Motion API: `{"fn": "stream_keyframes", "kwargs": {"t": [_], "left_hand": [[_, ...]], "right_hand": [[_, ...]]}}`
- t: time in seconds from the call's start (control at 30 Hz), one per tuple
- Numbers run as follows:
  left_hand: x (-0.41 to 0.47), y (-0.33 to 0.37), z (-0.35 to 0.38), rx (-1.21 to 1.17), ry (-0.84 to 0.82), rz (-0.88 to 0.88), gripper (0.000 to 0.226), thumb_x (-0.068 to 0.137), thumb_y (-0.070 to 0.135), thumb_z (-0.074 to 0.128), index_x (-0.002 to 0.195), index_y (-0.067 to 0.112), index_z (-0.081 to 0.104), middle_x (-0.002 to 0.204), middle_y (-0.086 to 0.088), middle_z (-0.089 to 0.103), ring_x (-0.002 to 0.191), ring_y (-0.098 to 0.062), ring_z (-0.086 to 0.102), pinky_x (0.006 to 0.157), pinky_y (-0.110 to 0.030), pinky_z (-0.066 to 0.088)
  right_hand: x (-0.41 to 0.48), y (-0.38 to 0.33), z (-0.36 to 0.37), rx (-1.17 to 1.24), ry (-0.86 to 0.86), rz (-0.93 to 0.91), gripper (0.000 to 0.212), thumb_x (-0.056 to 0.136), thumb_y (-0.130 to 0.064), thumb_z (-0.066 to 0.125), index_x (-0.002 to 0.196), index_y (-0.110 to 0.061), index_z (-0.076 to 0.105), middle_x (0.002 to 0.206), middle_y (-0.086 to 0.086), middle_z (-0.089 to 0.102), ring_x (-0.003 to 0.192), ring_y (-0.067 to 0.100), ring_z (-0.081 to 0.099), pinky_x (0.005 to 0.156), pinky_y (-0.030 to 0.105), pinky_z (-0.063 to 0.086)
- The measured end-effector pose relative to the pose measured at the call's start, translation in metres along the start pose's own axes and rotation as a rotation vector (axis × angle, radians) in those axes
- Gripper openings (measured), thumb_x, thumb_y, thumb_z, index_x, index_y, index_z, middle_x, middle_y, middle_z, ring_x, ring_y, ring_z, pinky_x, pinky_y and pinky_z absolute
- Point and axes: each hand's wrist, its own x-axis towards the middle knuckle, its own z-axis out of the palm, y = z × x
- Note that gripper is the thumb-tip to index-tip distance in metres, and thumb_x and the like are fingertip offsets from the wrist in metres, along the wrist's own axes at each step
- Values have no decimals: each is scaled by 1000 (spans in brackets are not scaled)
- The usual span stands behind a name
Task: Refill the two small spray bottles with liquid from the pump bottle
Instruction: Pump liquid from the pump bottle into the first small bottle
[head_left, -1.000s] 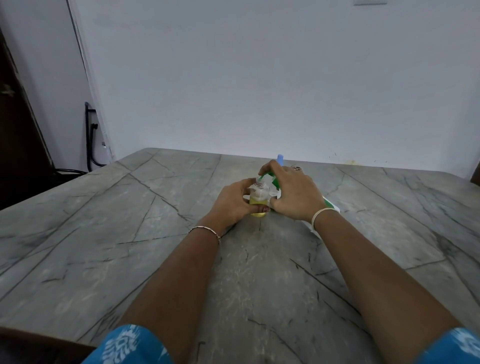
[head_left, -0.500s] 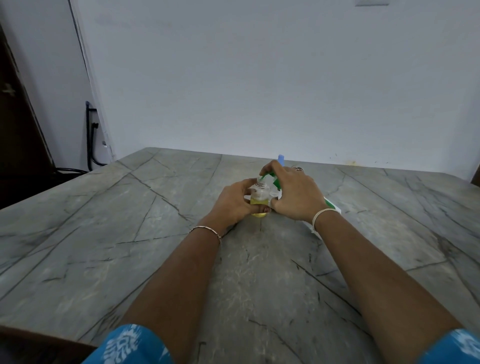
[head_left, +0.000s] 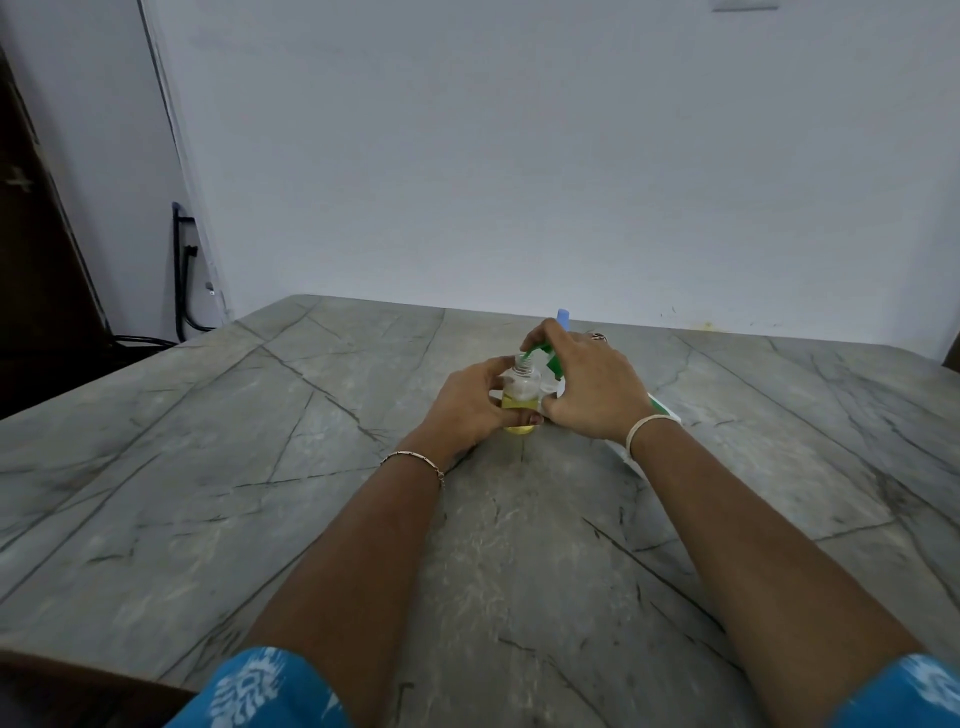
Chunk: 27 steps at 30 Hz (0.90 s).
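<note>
Barely shifted since earlier: left hand (head_left: 470, 402) gripping spray bottle (head_left: 521, 389), right hand (head_left: 587, 384) clasping pump bottle (head_left: 549, 360), mid-fill; steady further pumping judged needed.

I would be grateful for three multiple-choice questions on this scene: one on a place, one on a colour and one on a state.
1. Where does the small bottle stand?
A. on the table
B. on the floor
C. on a chair

2. What colour is the liquid in it?
A. red
B. yellow
C. blue

3. How is its neck?
A. capped
B. corked
C. open, with no sprayer on it

Answers:
1 A: its base rests on the stone top, the left hand grips it, and the right hand holds the pump bottle beside it.
2 B: the lower part of the clear bottle shows yellow.
3 C: the bare threaded neck shows just under the green spout.
</note>
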Motion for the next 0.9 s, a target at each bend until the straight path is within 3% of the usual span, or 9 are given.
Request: {"fn": "stream_keyframes", "kwargs": {"t": [0.3, 0.57, 0.9], "left_hand": [[-2, 2, 1, -12, 8, -7, 76, 60, 15, 90, 129, 20, 58, 110, 2, 70, 99, -12, 68, 93, -37, 55], [0, 1, 0, -1, -2, -12, 79, 59, 15, 91, 130, 18, 58, 116, -1, 70, 103, -14, 67, 91, -40, 56], [0, 2, 1, -5, -5, -27, 77, 60, 16, 90, 129, 20, 57, 113, 3, 69, 101, -13, 67, 93, -38, 55]], "right_hand": [[-4, 5, 1, 14, -23, -10, 59, 72, -31, 67, 123, -40, 39, 98, -2, 63, 84, 21, 54, 76, 38, 50], [3, 0, 3, -7, 13, -6, 53, 68, -24, 65, 112, -36, 38, 89, -3, 60, 81, 22, 54, 76, 44, 52], [-1, 6, 3, 6, -7, -29, 59, 70, -28, 66, 120, -41, 37, 95, -1, 62, 81, 21, 55, 74, 36, 49]]}}
